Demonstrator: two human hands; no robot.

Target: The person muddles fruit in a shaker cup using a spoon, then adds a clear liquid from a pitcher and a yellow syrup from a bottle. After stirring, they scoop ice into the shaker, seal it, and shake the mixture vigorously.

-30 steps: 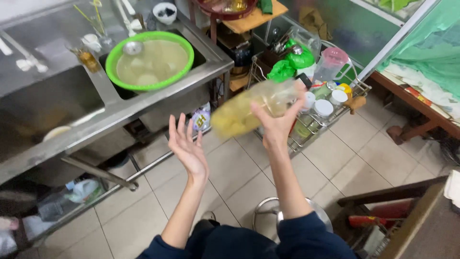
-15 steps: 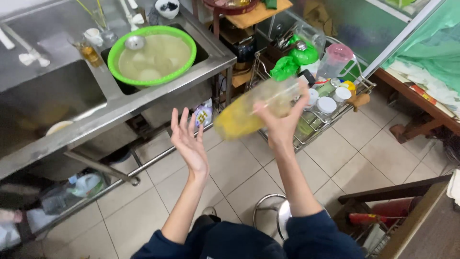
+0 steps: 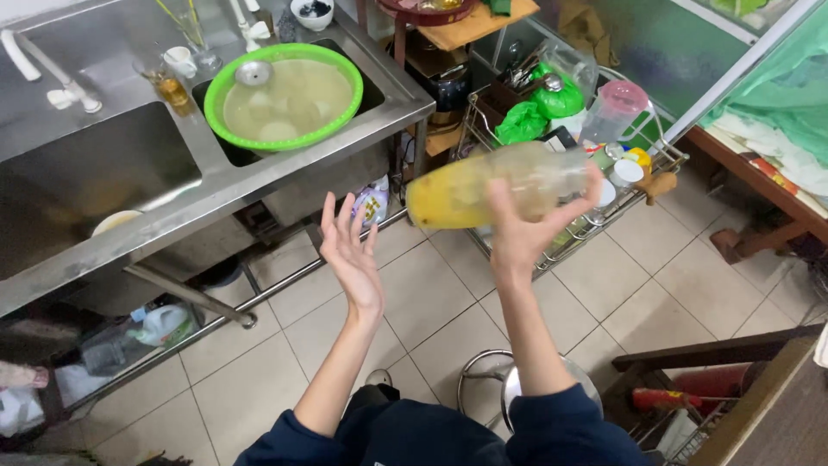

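My right hand (image 3: pixel 517 231) grips a large clear plastic jar (image 3: pixel 496 188) held on its side in front of me; yellow liquid with pale chunks fills its left end, and the jar is motion-blurred. My left hand (image 3: pixel 349 255) is raised beside it, palm up with fingers spread, holding nothing and a short gap away from the jar's yellow end. Both arms wear dark blue sleeves.
A steel double sink (image 3: pixel 216 185) is at left with a green basin (image 3: pixel 291 97) of cloudy water in its right bowl. A wire rack (image 3: pixel 595 207) of cups, lids and green bags stands behind the jar. A round stool (image 3: pixel 483 380) and tiled floor lie below; a wooden table (image 3: pixel 759 185) is at right.
The jar has swung from tilted to nearly level, yellow contents shifted to the left end. My left hand stayed open beside it. The camera view shifted slightly.
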